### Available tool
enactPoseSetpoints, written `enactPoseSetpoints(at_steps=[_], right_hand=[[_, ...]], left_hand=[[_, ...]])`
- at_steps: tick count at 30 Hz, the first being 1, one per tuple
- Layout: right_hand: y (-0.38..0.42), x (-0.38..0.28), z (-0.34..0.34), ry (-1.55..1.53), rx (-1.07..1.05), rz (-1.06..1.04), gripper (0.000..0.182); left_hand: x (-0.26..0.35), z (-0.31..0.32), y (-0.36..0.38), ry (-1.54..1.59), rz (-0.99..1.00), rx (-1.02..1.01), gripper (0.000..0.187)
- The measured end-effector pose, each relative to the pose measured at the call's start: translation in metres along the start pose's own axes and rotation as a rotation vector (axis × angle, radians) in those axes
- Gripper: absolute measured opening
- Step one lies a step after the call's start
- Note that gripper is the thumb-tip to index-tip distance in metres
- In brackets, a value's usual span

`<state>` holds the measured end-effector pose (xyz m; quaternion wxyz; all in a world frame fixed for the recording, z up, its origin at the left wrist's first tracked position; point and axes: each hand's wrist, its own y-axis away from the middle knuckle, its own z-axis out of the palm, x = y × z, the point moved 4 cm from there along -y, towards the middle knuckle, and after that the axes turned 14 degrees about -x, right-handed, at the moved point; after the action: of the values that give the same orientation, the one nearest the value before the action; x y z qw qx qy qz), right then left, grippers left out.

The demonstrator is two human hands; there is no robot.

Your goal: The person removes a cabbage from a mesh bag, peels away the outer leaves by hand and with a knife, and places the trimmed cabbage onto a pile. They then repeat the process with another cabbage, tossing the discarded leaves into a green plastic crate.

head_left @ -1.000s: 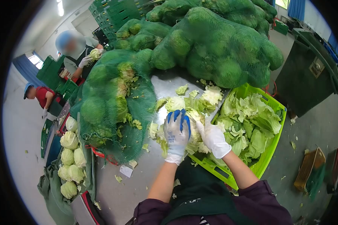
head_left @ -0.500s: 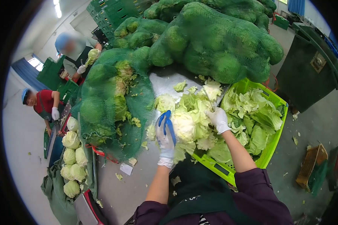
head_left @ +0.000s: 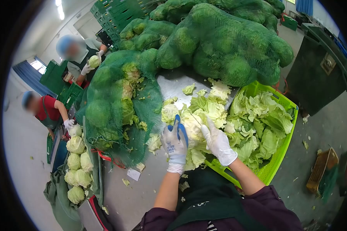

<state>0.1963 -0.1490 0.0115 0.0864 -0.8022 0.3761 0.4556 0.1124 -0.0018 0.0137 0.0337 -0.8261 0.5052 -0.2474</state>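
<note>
Under my hands lies a pale, partly trimmed cabbage (head_left: 193, 130), among loose leaves on the metal table. Its left side is held by my left hand (head_left: 175, 142), in a white glove with blue fingers. My right hand (head_left: 219, 145), in a thin white glove, is closed around a knife (head_left: 195, 118). The knife's thin blade points up and left over the cabbage; its handle is hidden in the hand. Right of this hand, a bright green crate (head_left: 278, 161) holds many loose cabbage leaves (head_left: 264, 115).
Green net sacks of cabbages (head_left: 223, 46) are piled at the back and left. Several trimmed cabbages (head_left: 80, 163) line the left side. Two co-workers stand at far left, one holding a cabbage (head_left: 95, 61). A dark bin (head_left: 316, 73) and a brown crate (head_left: 322, 171) are on the right.
My right hand has drawn back toward me and turned, and the knife blade now shows. My left hand has shifted slightly right and down. One co-worker's hand now touches the row of cabbages.
</note>
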Motion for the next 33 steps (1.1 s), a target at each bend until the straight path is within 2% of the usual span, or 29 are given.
enactPoseSetpoints(at_steps=[2, 3, 4, 5, 6, 7, 9, 10, 11, 12, 13, 14, 15, 17, 19, 20, 21, 23, 24, 26, 29, 30, 31, 33], right_hand=[[-0.002, -0.003, -0.002, 0.013, 0.032, -0.044, 0.066], [-0.006, 0.002, -0.004, -0.119, 0.007, 0.004, 0.067], [-0.011, 0.006, -0.006, -0.249, -0.016, 0.051, 0.068], [-0.017, 0.01, -0.009, -0.243, -0.011, 0.049, 0.068], [-0.024, 0.019, -0.009, -0.304, 0.001, 0.102, 0.07], [-0.032, 0.031, -0.006, -0.37, 0.014, 0.159, 0.072], [-0.055, 0.05, 0.003, -0.3, 0.081, 0.185, 0.071], [-0.063, 0.052, 0.008, -0.4, 0.012, 0.207, 0.068], [-0.069, 0.053, 0.014, -0.503, -0.058, 0.228, 0.066], [-0.071, 0.052, 0.014, -0.468, -0.053, 0.252, 0.053], [-0.077, 0.057, 0.02, -0.467, -0.054, 0.248, 0.053], [-0.086, 0.061, 0.024, -0.194, 0.023, 0.173, 0.048], [-0.09, 0.06, 0.027, 0.075, 0.101, 0.098, 0.043], [-0.092, 0.053, 0.029, 0.135, 0.04, 0.117, 0.037], [-0.087, 0.049, 0.02, 0.007, 0.163, 0.131, 0.039], [-0.083, 0.046, 0.013, -0.036, 0.161, 0.139, 0.044], [-0.082, 0.043, 0.009, -0.049, 0.214, 0.058, 0.059], [-0.076, 0.034, 0.02, -0.253, 0.165, -0.12, 0.074], [-0.071, 0.025, 0.025, -0.252, 0.161, -0.12, 0.074], [-0.062, 0.003, 0.046, -0.268, -0.262, -0.001, 0.084], [-0.05, -0.017, 0.019, -0.411, -0.133, -0.128, 0.087], [-0.044, -0.03, 0.005, -0.661, -0.224, -0.255, 0.09], [-0.048, -0.025, 0.003, -0.658, -0.228, -0.249, 0.09], [-0.057, -0.008, -0.003, -0.358, -0.034, -0.31, 0.089]], left_hand=[[0.015, -0.005, 0.001, -0.049, -0.059, -0.112, 0.038], [0.016, -0.007, 0.001, -0.045, -0.058, -0.109, 0.038], [0.018, -0.01, 0.001, 0.014, -0.012, -0.09, 0.039], [0.019, -0.01, 0.0, 0.074, 0.035, -0.07, 0.04], [0.007, 0.003, -0.003, 0.292, 0.081, -0.02, 0.043], [0.014, -0.005, -0.007, 0.298, 0.085, -0.024, 0.043], [0.033, -0.023, -0.018, 0.2, 0.101, -0.09, 0.05], [0.043, -0.027, -0.026, 0.118, 0.034, -0.148, 0.059], [0.039, -0.025, -0.03, 0.116, 0.035, -0.154, 0.059], [0.028, -0.018, -0.035, 0.271, 0.053, -0.21, 0.06], [0.015, -0.011, -0.041, 0.426, 0.07, -0.258, 0.062], [-0.004, -0.002, -0.039, 0.705, 0.104, -0.253, 0.061], [-0.02, 0.002, -0.036, 0.852, 0.104, -0.308, 0.06], [-0.034, -0.011, -0.017, 1.072, 0.043, -0.308, 0.061], [-0.046, -0.02, -0.001, 0.997, 0.057, -0.331, 0.068], [-0.043, -0.028, 0.008, 1.164, -0.027, -0.361, 0.069], [-0.039, -0.036, 0.014, 1.334, -0.104, -0.385, 0.071], [-0.038, -0.042, 0.021, 1.321, -0.096, -0.421, 0.071], [-0.041, -0.041, 0.024, 1.325, -0.131, -0.411, 0.068], [-0.041, -0.04, 0.027, 1.329, -0.164, -0.395, 0.065], [-0.039, -0.041, 0.006, 1.24, -0.049, -0.263, 0.059], [-0.042, -0.037, -0.004, 1.38, 0.005, -0.179, 0.059], [-0.034, -0.044, -0.015, 1.52, 0.054, -0.092, 0.058], [-0.029, -0.042, -0.037, 1.404, 0.042, -0.189, 0.053]])
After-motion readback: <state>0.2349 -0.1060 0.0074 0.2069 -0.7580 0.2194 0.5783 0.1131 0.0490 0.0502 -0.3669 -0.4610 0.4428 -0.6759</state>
